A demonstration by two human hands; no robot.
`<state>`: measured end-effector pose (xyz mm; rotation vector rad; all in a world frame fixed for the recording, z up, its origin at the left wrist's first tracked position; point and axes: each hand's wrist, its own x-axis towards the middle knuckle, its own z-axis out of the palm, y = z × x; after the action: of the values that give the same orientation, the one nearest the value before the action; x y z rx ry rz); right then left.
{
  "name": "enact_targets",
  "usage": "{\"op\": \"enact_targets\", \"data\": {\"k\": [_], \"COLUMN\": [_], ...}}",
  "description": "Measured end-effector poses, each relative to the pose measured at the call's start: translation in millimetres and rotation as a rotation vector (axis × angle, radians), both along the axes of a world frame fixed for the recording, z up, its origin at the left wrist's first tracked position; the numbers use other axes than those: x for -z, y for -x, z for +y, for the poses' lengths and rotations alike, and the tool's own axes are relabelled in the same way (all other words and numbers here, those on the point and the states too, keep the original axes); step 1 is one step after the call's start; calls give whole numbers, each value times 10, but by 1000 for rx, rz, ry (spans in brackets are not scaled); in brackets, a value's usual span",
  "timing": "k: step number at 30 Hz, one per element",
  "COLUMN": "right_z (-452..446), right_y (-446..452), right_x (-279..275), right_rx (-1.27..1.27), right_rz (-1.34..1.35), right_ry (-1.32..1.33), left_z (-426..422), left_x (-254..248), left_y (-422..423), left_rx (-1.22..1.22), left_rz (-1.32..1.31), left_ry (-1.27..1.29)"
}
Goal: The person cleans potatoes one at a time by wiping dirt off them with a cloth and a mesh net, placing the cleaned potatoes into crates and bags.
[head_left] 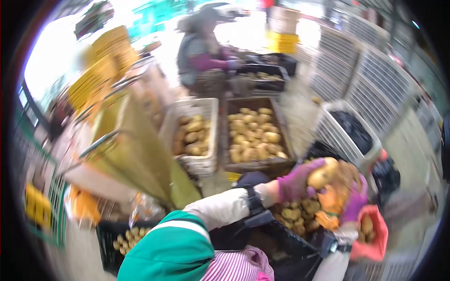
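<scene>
My left hand (297,181), in a purple glove, is closed around a large pale potato (323,172). Facing it, my right hand (356,201), also gloved in purple, curls round a brownish potato (346,175) that is blurred. Orange material (330,201), perhaps netting or plastic, hangs between the two hands; which hand holds it I cannot tell. Beneath them lies a heap of darker potatoes (297,218) in a black-lined container (276,239). Close to my right wrist, a red-pink container (378,236) holds some potatoes.
Ahead stand a brown crate (227,136) and a white crate (213,131), both holding potatoes. A person (201,51) sits beyond, beside black crates. Stacked grey crates (382,89) rise at right. Tall sacks on metal frames (136,140) stand left; a black crate (105,253) holds small potatoes.
</scene>
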<state>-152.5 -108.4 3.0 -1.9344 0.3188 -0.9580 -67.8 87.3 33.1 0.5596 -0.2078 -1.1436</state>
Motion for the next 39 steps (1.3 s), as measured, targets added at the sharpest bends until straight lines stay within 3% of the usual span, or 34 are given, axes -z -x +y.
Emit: {"op": "enact_targets", "data": {"k": [2, 5, 7, 9, 11, 13, 14, 17, 18, 19, 20, 22, 26, 27, 28, 30, 31, 32, 35, 37, 39], "right_z": [3, 8, -30, -34, -36, -54, -62, -90, -139, -177, -231, -323, -636, -706, -690, -663, -628, -615, -447, -324, -256], "right_y": [-6, 7, 7, 31, 29, 21, 22, 7, 45, 45, 98, 207, 339, 381, 428, 510, 532, 550, 741, 784, 830], "right_x": [11, 3, -16, -38, -46, -58, -58, -80, -80, -78, -74, -103, -214, -246, -307, -367, -411, -439, -574, -538, -682], "right_rx": [19, 37, 41, 49, 55, 61, 63, 72, 83, 79, 86, 115, 203, 240, 228, 273, 267, 257, 287, 427, 461], "right_rz": [24, 47, 54, 58, 59, 64, 65, 67, 63, 56, 46, 13, -93, -113, -174, -186, -194, -207, -133, -180, 2], "right_ry": [11, 17, 14, 19, 22, 32, 37, 53, 49, 50, 46, 40, -15, -27, -89, -107, -130, -150, -107, 92, 278], "left_z": [309, 785, 1148, 1681, 2371, 3108, 3270, 3573, 3633, 3375, 2947, 2349, 1106, 826, 522, -78, -347, -620, -1368, -1692, -1937], "left_x": [-191, -488, -936, -1184, -1550, -1857, -2051, -2003, -1775, -1723, -1570, -1267, -530, -399, -329, -286, -48, 183, 1148, 1876, 2550], "left_y": [22, -140, -288, -823, -1611, -2363, -2198, -2584, -2892, -2715, -2551, -2192, -1820, -1642, -1433, -1068, -978, -987, -823, -612, -376], "left_rx": [-111, -264, -592, -863, -1116, -1550, -1681, -1594, -1506, -1501, -1389, -1030, -245, -116, -50, 204, 260, 397, 488, 478, 480], "left_rz": [-219, -328, -335, -536, -371, -373, -460, -233, -364, -402, -308, -310, -507, -704, -679, -1595, -1540, -1698, -1569, -1667, -1739], "left_ry": [-40, 10, -54, 16, 135, 486, 459, 383, 288, 70, 46, -187, -398, -425, -418, -690, -715, -653, -766, -754, -781]}}
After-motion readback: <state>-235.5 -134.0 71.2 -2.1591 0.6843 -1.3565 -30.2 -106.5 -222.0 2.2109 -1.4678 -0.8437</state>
